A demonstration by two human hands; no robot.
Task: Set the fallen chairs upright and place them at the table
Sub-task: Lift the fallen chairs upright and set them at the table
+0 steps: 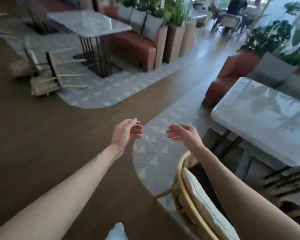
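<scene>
Both hands, left hand and right hand, hang empty with fingers loose at frame center, free for the fallen chair beside the upper-left counter.

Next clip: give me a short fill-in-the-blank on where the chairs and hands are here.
1. The fallen chair lies on its ____ by the far table.
2. Both hands, left and right, hold ____.
3. The rattan chair nearest the camera stands ____ beside the near table.

Missing words: side; nothing; upright
</scene>
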